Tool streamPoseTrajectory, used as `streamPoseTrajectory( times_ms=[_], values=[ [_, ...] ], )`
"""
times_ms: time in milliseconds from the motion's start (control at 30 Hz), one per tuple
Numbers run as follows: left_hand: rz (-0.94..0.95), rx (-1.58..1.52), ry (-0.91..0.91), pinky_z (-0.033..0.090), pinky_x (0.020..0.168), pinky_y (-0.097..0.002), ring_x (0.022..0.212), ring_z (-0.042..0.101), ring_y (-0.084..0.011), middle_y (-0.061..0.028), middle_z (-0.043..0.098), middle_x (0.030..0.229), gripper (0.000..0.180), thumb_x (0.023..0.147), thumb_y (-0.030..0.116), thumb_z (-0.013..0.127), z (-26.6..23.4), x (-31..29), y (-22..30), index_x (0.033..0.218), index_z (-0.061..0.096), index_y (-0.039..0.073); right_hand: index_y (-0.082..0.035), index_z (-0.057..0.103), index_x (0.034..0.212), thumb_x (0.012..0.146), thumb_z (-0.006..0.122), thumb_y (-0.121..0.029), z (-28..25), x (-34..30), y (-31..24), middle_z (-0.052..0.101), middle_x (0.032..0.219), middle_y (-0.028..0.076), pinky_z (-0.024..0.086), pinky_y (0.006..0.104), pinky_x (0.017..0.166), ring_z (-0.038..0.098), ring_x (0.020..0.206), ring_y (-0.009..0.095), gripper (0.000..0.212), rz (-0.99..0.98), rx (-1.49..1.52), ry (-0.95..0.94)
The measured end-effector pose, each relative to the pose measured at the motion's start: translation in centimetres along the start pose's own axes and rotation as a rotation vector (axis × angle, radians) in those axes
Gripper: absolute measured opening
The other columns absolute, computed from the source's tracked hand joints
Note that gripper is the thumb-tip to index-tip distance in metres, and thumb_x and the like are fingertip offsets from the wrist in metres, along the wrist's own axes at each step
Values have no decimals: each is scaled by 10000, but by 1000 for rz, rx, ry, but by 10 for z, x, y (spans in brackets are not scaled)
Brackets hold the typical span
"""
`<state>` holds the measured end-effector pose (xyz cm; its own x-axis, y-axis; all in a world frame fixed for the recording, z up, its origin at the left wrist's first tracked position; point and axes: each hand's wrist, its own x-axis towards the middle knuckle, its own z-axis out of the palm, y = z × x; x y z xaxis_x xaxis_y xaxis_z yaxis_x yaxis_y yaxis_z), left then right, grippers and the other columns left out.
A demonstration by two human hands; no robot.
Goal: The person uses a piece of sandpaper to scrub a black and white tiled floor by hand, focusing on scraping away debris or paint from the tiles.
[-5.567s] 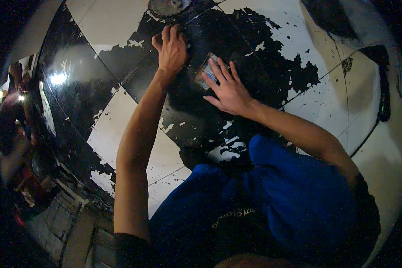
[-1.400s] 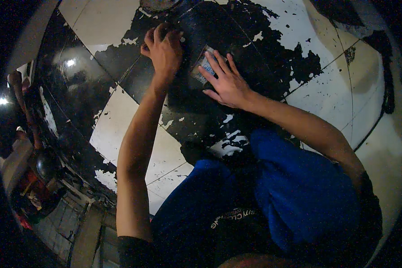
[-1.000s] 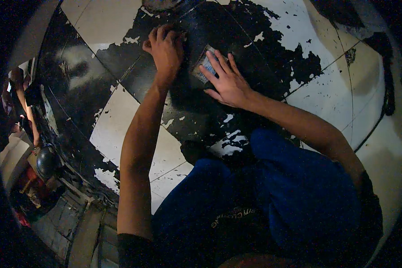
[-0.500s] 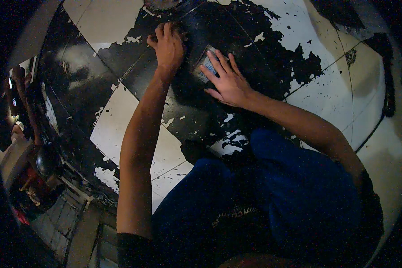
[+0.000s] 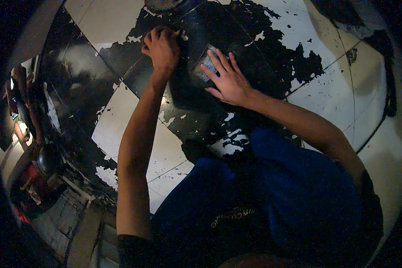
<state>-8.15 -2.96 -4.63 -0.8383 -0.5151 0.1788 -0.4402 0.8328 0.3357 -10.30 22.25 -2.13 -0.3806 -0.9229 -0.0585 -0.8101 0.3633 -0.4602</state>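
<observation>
Apparently mid-work: floor (image 5: 120, 116) part black, part pale; share finished unclear.
Right hand (image 5: 233, 84) spread over a small printed piece (image 5: 208, 61) on the black area; left hand (image 5: 163, 50) curled nearby, its grip, if any, hidden.

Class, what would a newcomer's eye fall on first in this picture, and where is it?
Probably the ragged black patches on the pale floor, across the upper middle. Against them, the right hand spreads over what looks like a small card above centre, and the left hand curls farther up and left. Blue clothing stands out below.
</observation>
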Motion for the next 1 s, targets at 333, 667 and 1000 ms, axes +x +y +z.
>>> streamPoseTrajectory(
  times_ms=[333,667,1000],
  values=[
    [-64,-479,51,443,1018,-466,1184,580,-340,-134,702,1160,262,972,279,690,7,7,-19,1050,750,37,-73,492,1511,958,669,-436,-1,1,-2,203,1667,280,152,667,1228,139,1560,466,685,-9,-20,11],
    [247,-161,53,483,949,-457,1055,608,-364,-153,716,1052,228,927,257,733,-14,-2,-13,1010,767,47,-98,461,1537,963,652,-447,4,1,0,163,1683,271,129,672,1230,105,1568,464,698,-3,3,4],
    [188,-90,39,474,913,-432,1004,614,-353,-128,724,1027,248,877,293,771,-7,5,-9,962,787,60,-96,468,1532,962,641,-467,1,1,0,149,1688,272,127,674,1231,70,1576,458,702,-3,-11,-24]
  ],
)
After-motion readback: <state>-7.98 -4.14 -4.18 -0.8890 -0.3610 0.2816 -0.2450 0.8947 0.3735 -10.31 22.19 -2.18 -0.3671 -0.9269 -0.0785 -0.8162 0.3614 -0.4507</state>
